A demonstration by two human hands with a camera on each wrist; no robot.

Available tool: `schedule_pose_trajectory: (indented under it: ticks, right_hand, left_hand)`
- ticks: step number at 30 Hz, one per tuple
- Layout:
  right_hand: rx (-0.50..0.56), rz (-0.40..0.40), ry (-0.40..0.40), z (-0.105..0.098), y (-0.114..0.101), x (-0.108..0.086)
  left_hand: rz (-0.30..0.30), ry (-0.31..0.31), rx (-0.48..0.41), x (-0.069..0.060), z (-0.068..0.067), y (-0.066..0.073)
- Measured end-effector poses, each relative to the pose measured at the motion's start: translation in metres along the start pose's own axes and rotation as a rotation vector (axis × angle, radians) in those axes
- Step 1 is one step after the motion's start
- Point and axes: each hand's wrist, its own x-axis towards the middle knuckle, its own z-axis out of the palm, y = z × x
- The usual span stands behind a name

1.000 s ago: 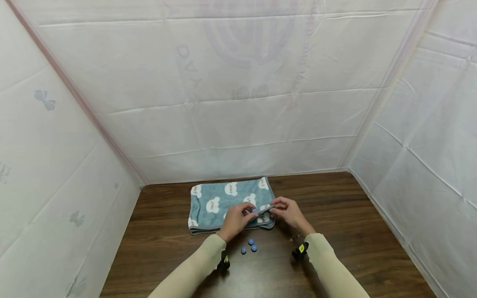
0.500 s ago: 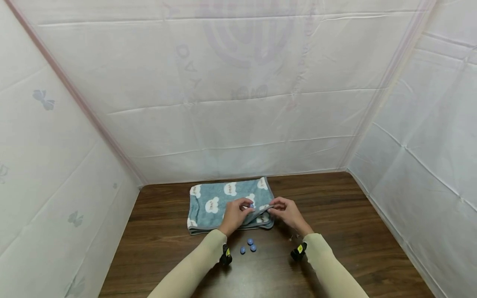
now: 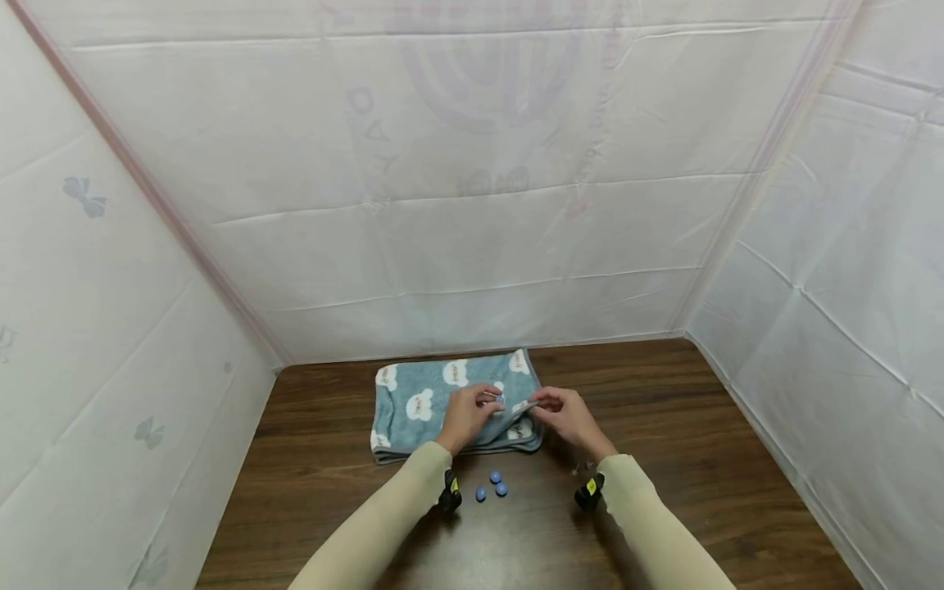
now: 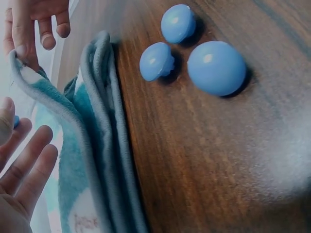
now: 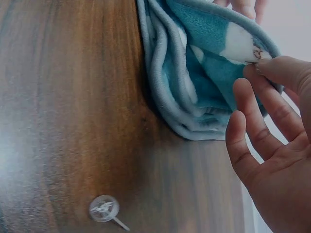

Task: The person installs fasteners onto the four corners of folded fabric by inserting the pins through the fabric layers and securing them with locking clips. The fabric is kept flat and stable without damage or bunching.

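Note:
A folded teal blanket (image 3: pixel 401 414) with white bear heads and a grey hem lies near the back of the table. My right hand (image 3: pixel 574 422) pinches its raised front right corner between thumb and index finger; whether a pin is there too I cannot tell. Over the blanket, my left hand (image 3: pixel 466 415) pinches a small blue mushroom-shaped cap (image 4: pixel 16 121), mostly hidden by the thumb in the left wrist view. In front of the blanket lie three similar blue caps, one round side up (image 4: pixel 217 68), two tilted, at the back (image 4: pixel 156 61) and beside it (image 4: pixel 178 23).
A clear round disc with a thin spike (image 5: pixel 104 208) lies on the wooden table (image 3: pixel 332 492), by the right wrist. White fabric walls (image 3: pixel 472 246) close in the table at the back and both sides.
My left hand has moved back from the lifted hem, taking the blue cap with it. The right hand keeps its pinch on the corner, almost still. The three caps on the table stay put.

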Motion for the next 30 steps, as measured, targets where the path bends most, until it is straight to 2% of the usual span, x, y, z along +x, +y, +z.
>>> schedule_pose_trajectory:
  ticks: [9, 13, 18, 30]
  right_hand:
    - [-0.103, -0.004, -0.017, 0.000, -0.008, 0.009]
    - [-0.136, -0.023, -0.024, 0.001, -0.012, 0.011]
    - [-0.154, -0.032, -0.029, 0.003, -0.015, 0.013]
    - [-0.168, -0.005, -0.037, 0.003, -0.015, 0.015]
  left_hand:
    - [-0.016, -0.015, -0.021, 0.005, -0.001, 0.005]
    - [0.010, -0.008, -0.015, 0.006, 0.000, 0.007]
    - [0.048, -0.001, 0.002, 0.008, 0.001, 0.011]
    - [0.062, -0.022, 0.025, 0.006, 0.001, 0.010]
